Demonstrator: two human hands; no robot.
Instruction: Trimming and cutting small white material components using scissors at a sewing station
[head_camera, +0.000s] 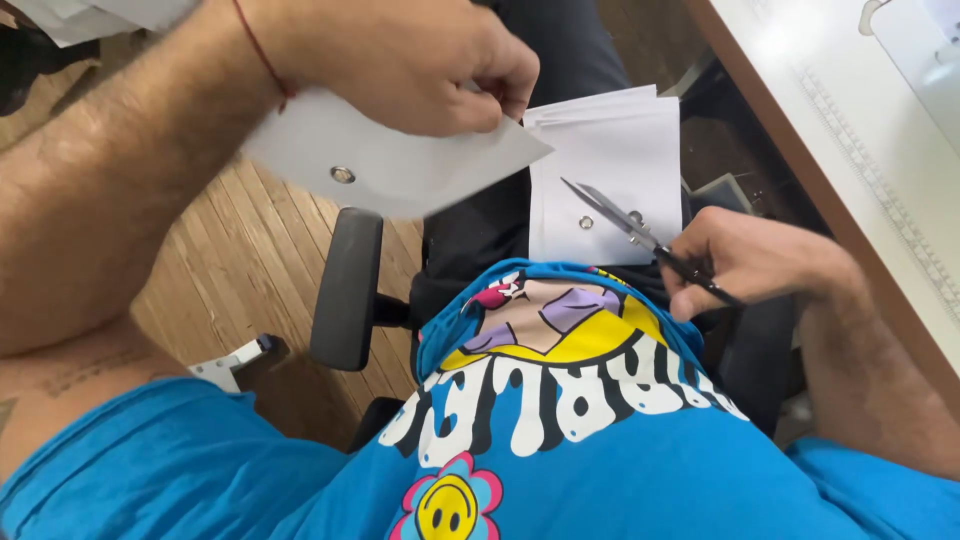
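Observation:
My left hand (420, 55) is raised at the top and pinches a white fabric piece (400, 160) with a metal snap (343, 175) near its lower edge. A stack of white fabric pieces (610, 150) lies on my lap, the top one also bearing a small metal snap (586, 222). My right hand (750, 260) holds small black-handled scissors (640, 235), their blades slightly parted and pointing up-left over the lap stack. The scissors do not touch the raised piece.
I sit in an office chair with a black armrest (345, 290) at my left. A white table (860, 130) with a ruler strip along its edge runs along the right. Wooden floor (240, 260) lies below.

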